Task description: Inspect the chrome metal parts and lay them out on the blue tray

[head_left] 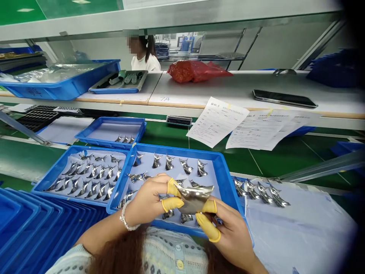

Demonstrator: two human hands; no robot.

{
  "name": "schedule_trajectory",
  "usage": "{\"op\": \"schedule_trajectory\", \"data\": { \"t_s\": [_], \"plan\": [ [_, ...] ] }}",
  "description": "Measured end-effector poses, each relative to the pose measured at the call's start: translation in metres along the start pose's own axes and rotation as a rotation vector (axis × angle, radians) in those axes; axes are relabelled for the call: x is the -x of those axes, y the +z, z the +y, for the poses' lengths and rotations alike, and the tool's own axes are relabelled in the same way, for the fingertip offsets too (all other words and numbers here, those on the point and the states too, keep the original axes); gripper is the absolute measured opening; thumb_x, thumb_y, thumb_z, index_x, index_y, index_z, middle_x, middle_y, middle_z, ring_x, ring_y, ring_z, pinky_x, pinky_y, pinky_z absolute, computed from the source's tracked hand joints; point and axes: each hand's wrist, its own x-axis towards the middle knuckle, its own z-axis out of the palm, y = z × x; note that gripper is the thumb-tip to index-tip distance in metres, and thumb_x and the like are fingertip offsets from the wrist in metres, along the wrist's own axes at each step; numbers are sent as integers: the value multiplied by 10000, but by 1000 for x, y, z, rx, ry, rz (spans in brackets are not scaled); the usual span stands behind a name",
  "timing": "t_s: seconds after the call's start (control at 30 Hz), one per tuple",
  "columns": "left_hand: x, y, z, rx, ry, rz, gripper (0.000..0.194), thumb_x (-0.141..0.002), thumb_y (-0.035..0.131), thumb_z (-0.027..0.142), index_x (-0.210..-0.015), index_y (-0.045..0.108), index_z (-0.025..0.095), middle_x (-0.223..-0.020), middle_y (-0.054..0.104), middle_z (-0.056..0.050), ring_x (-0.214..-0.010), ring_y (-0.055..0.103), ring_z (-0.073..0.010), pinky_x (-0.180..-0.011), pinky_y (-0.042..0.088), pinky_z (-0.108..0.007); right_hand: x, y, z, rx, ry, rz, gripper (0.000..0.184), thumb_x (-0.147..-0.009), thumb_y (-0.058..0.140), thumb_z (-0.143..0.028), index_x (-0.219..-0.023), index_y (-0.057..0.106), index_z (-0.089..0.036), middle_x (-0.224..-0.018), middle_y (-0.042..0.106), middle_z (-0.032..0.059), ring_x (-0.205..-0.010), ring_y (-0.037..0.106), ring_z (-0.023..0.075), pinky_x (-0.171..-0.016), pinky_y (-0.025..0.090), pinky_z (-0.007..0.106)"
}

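Observation:
A shiny curved metal piece [195, 198] with pointed corners is held up between both hands, over the near part of a blue tray [219, 167]. My left hand [152, 199] pinches its left end between thumb and finger, both in yellow finger cots. On the right end, my right hand [225, 224] grips it with yellow-covered fingertips, and a small dark pen-like end shows among those fingers. Similar metal pieces [169, 162] stand in rows on the tray's pale liner; the hands hide some of them.
A second blue tray [64, 161] of metal pieces lies left, with a smaller tray [111, 121] behind. Several pieces [265, 193] sit right on a pale sheet [296, 224]. Stacked blue trays [42, 228] stand near left. Papers [218, 120] hang from a shelf bearing a phone [285, 99] and red bag [194, 71].

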Motion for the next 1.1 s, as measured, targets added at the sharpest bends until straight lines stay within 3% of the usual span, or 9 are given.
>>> {"op": "schedule_trajectory", "data": {
  "t_s": [0.2, 0.33, 0.47, 0.6, 0.73, 0.97, 1.1],
  "plan": [
    [3, -1, 5, -32, 45, 12, 384, -848, 518, 485, -740, 697, 162, -738, 643, -54, -706, 552, -137, -735, 433, -282, 3, 0, 2, -47, 9, -8, 113, -801, 577, -114, -802, 621, -218, -625, 527, -29, -507, 437, 95, -458, 360, 183],
    [2, -1, 3, -49, 3, -5, 345, -834, 555, 465, -761, 691, 157, -754, 652, -50, -708, 556, -139, -711, 425, -271, 4, 1, 7, -166, 212, -23, 113, -800, 608, -199, -687, 611, -191, -585, 503, -18, -539, 465, 116, -499, 383, 212],
    [0, 4, -5, 71, -215, -40, 246, -783, 638, 369, -683, 653, 144, -636, 604, -8, -627, 517, -125, -640, 415, -250, 5, 7, 16, -482, 547, 1, 235, -782, 649, -381, -684, 631, -169, -571, 518, -4, -496, 418, 105, -450, 343, 219],
    [-3, 9, -11, 366, -425, -11, 152, -737, 658, 281, -693, 629, 139, -682, 609, -10, -650, 528, -120, -637, 425, -241, 1, 13, 20, -773, 716, 62, 377, -694, 690, -530, -670, 637, -158, -457, 453, -36, -383, 266, 60, -381, 213, 208],
    [-6, 11, -15, 536, -444, 65, 190, -711, 694, 297, -677, 600, 135, -666, 597, -6, -629, 529, -111, -620, 428, -239, -4, 15, 15, -878, 749, 41, 390, -630, 741, -529, -645, 633, -155, -464, 480, -31, -361, 238, 45, -382, 181, 212],
    [-8, 13, -27, 751, -406, 60, 259, -754, 685, 361, -708, 571, 132, -601, 582, 13, -534, 540, -94, -556, 424, -228, -6, 12, 7, -975, 714, -104, 350, -688, 721, -506, -664, 674, -159, -390, 399, -59, -338, 258, 49, -382, 204, 214],
    [-11, 14, -26, 813, -433, 67, 311, -717, 712, 401, -689, 566, 128, -585, 578, 11, -521, 529, -91, -532, 409, -220, -2, 15, 11, -1023, 700, -97, 362, -641, 760, -506, -673, 650, -163, -449, 479, -43, -344, 280, 39, -389, 242, 205]
  ]
}}
